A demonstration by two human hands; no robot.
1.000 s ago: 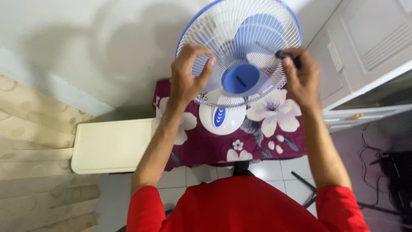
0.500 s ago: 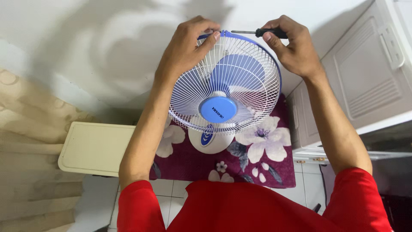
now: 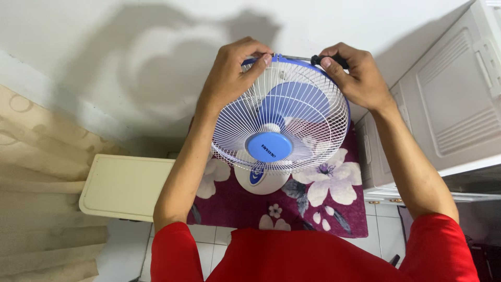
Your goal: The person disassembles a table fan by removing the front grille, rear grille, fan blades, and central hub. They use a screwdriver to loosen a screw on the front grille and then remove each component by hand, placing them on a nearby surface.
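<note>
The screwdriver (image 3: 318, 59) tip is hidden behind the left hand (image 3: 232, 73); its handle sits mostly inside the right hand (image 3: 355, 73). The cabinet (image 3: 449, 104) runs off the right edge.

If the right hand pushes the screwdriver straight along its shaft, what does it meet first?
The right hand aims the screwdriver leftward along the fan guard's top rim. Its tip would probably meet the left hand's fingertips pinching that rim first, though depth is unclear.
</note>
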